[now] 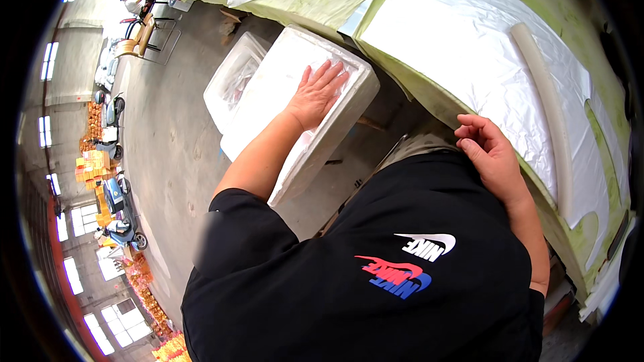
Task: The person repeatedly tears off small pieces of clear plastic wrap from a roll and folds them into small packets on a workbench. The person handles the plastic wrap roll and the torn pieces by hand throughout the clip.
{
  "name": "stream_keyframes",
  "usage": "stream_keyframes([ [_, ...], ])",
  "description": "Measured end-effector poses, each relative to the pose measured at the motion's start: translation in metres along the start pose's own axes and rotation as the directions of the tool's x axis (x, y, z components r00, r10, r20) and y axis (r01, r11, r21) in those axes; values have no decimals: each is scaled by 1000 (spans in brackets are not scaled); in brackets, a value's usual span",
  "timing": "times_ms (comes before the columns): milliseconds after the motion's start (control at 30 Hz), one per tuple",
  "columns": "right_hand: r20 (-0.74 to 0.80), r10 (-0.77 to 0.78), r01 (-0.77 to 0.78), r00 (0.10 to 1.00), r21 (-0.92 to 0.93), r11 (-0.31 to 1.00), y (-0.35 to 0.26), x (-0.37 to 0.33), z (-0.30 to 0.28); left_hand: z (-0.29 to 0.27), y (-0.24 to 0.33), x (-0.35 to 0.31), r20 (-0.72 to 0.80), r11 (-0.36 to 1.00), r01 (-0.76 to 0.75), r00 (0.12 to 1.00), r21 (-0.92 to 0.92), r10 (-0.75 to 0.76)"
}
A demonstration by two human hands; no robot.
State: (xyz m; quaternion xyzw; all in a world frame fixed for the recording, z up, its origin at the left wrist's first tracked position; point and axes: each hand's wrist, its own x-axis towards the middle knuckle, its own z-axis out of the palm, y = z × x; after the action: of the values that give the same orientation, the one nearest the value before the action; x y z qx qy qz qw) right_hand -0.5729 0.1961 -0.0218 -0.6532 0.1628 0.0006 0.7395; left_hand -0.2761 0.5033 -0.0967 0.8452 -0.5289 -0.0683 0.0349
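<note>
Left hand [316, 94]: flat, fingers spread on white foam lid [295, 100], gripping nothing; press evenly; right hand [488, 151]: loosely curled, empty, at counter [429, 100] edge.

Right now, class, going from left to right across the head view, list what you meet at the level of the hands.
Scooters parked on the concrete floor → white foam box lid → left hand flat on the white foam box → right hand at the table edge → white foam tube on the silvery sheet.
</note>
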Motion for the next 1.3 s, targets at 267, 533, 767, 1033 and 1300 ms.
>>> stream_keyframes([
  [267,-6,22,-21,1000,10,1000,1,2,0,7,-3,1,-84,999,-13,996,33,15],
  [533,-10,48,-48,999,5,999,-3,7,5,10,-4,-14,-45,994,112,993,-1,-112],
  [767,-29,33,-33,999,4,999,-4,4,6,4,-20,-7,-265,982,181,945,-57,-190],
  [1033,-22,52,-53,998,-56,997,-9,5,12,7,-57,12,-58,887,461,885,-37,-462],
  [1300,-148,-582,389,799,-611,689,-47,-29,-15,-26,-39,-1,-379,951,289,873,-107,-308],
])
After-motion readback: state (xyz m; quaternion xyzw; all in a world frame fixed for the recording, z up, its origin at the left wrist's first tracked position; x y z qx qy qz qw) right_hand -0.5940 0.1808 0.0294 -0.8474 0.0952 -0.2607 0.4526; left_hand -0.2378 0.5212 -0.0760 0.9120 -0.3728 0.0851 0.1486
